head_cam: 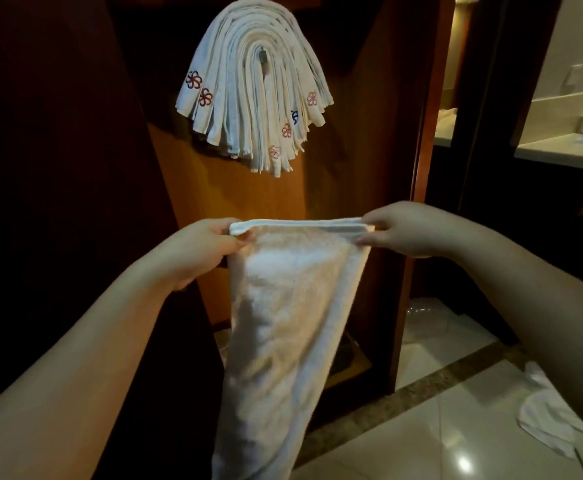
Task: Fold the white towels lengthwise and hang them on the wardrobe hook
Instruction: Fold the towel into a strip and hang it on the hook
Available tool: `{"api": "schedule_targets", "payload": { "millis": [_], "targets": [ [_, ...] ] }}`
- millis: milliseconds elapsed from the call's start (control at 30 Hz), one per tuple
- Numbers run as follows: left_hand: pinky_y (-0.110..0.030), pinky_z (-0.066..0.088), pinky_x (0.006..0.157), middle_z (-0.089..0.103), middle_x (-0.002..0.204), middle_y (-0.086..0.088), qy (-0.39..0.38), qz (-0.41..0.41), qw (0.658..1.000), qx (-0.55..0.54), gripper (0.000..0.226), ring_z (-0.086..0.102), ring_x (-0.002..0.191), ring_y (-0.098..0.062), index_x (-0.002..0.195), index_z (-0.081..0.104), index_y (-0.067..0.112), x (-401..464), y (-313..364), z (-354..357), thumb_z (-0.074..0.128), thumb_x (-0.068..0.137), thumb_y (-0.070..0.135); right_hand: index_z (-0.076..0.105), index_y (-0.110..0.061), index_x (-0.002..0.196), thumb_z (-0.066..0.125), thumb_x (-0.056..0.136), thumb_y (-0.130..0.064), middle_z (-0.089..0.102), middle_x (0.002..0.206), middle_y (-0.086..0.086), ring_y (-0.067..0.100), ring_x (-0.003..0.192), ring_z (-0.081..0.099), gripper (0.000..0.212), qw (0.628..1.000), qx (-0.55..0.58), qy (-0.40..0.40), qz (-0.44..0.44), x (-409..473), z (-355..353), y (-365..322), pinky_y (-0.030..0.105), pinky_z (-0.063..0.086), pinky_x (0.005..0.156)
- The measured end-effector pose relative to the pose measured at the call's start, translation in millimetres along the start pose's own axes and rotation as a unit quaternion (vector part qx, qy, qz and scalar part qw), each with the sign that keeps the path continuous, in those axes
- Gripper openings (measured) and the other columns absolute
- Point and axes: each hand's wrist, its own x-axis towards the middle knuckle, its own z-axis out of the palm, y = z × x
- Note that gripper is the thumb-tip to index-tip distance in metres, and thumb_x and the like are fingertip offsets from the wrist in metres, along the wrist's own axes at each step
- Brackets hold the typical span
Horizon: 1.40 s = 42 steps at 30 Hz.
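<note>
A white towel (pixel 283 323) hangs folded lengthwise in front of me, its top edge stretched level between both hands. My left hand (pixel 200 251) pinches the towel's top left corner. My right hand (pixel 404 228) pinches the top right corner. Above, several folded white towels (pixel 252 81) with red, pink and blue flower marks are draped in a fan over the wardrobe hook (pixel 261 57), which shows only as a small grey piece at the centre of the fan.
The dark wooden wardrobe (pixel 352 150) fills the left and centre. More white towels (pixel 546 410) lie on the pale tiled floor at the lower right. A bathroom counter (pixel 567 150) is seen through the doorway on the right.
</note>
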Motion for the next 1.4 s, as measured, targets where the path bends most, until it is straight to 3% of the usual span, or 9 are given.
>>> {"api": "schedule_targets", "payload": {
  "millis": [133, 300, 400, 633, 767, 867, 1000, 1133, 1400],
  "targets": [
    [-0.033, 0.049, 0.087, 0.077, 0.100, 0.004, 0.053, 0.028, 0.997, -0.047, 0.018, 0.071, 0.094, -0.010, 0.099, 0.076, 0.026, -7, -9, -7, 0.058, 0.100, 0.022, 0.060, -0.036, 0.088, 0.065, 0.095, -0.036, 0.064, 0.085, -0.009, 0.002, 0.076, 0.061, 0.009, 0.976, 0.190, 0.092, -0.048, -12, 7, -13, 0.020, 0.042, 0.062],
    [-0.028, 0.048, 0.075, 0.075, 0.094, 0.011, 0.095, 0.072, 0.991, -0.060, 0.017, 0.070, 0.085, -0.004, 0.099, 0.075, 0.035, -10, -11, -2, 0.059, 0.099, 0.030, 0.059, -0.056, 0.104, 0.065, 0.096, -0.017, 0.062, 0.108, -0.019, -0.005, 0.097, 0.063, 0.040, 0.891, 0.410, 0.187, -0.054, -14, 20, -19, 0.011, 0.052, 0.077],
    [-0.031, 0.051, 0.077, 0.074, 0.089, 0.009, 0.131, 0.101, 0.980, -0.113, 0.013, 0.069, 0.084, -0.008, 0.091, 0.075, 0.041, -10, -10, 9, 0.063, 0.089, 0.045, 0.063, -0.042, 0.117, 0.060, 0.099, -0.010, 0.068, 0.113, -0.003, 0.006, 0.097, 0.069, 0.038, 0.825, 0.538, 0.169, -0.043, -8, 28, -19, 0.020, 0.055, 0.079],
    [-0.028, 0.057, 0.066, 0.077, 0.087, 0.001, 0.165, 0.085, 0.936, -0.298, 0.012, 0.073, 0.080, -0.017, 0.085, 0.079, 0.032, -5, -12, 36, 0.067, 0.084, 0.032, 0.063, -0.047, 0.097, 0.049, 0.101, -0.050, 0.070, 0.090, -0.017, 0.006, 0.086, 0.069, 0.014, 0.855, 0.470, 0.219, -0.032, -10, 39, -21, 0.028, 0.057, 0.077],
    [-0.024, 0.056, 0.062, 0.074, 0.082, 0.006, 0.196, 0.128, 0.925, -0.298, 0.018, 0.071, 0.075, -0.012, 0.083, 0.076, 0.033, -6, -7, 46, 0.060, 0.092, 0.031, 0.056, -0.059, 0.095, 0.046, 0.105, -0.044, 0.063, 0.087, -0.031, -0.010, 0.079, 0.059, 0.020, 0.859, 0.367, 0.355, -0.039, -14, 44, -31, 0.007, 0.044, 0.066],
    [-0.026, 0.054, 0.062, 0.072, 0.083, 0.008, 0.210, 0.150, 0.930, -0.263, 0.020, 0.068, 0.076, -0.013, 0.086, 0.073, 0.038, -7, -8, 47, 0.057, 0.096, 0.034, 0.061, -0.058, 0.093, 0.051, 0.101, -0.050, 0.065, 0.085, -0.027, -0.007, 0.077, 0.060, 0.015, 0.840, 0.394, 0.371, -0.033, -15, 43, -33, 0.012, 0.046, 0.066],
    [-0.029, 0.053, 0.062, 0.070, 0.085, 0.003, 0.210, 0.138, 0.933, -0.258, 0.016, 0.065, 0.077, -0.016, 0.089, 0.072, 0.033, -6, -12, 50, 0.058, 0.096, 0.034, 0.068, -0.037, 0.108, 0.073, 0.074, -0.069, 0.074, 0.101, -0.012, 0.009, 0.094, 0.071, 0.048, 0.828, 0.511, 0.231, -0.016, -17, 37, -22, 0.031, 0.058, 0.080],
    [-0.031, 0.060, 0.071, 0.077, 0.093, -0.004, 0.174, 0.123, 0.930, -0.301, 0.017, 0.073, 0.086, -0.020, 0.103, 0.072, 0.016, -6, -17, 53, 0.059, 0.095, 0.025, 0.074, -0.012, 0.117, 0.097, 0.053, -0.048, 0.072, 0.120, 0.017, 0.032, 0.108, 0.071, 0.077, 0.725, 0.686, -0.066, 0.017, -24, 44, -9, 0.042, 0.060, 0.083],
    [-0.034, 0.059, 0.069, 0.076, 0.099, -0.018, 0.114, 0.125, 0.919, -0.356, 0.023, 0.075, 0.090, -0.033, 0.100, 0.079, 0.012, -25, -12, 41, 0.057, 0.095, 0.020, 0.066, -0.006, 0.131, 0.084, 0.080, -0.036, 0.058, 0.141, 0.021, 0.036, 0.132, 0.055, 0.062, 0.609, 0.787, -0.097, 0.008, -27, 54, -10, 0.046, 0.052, 0.100]
  ]
}}
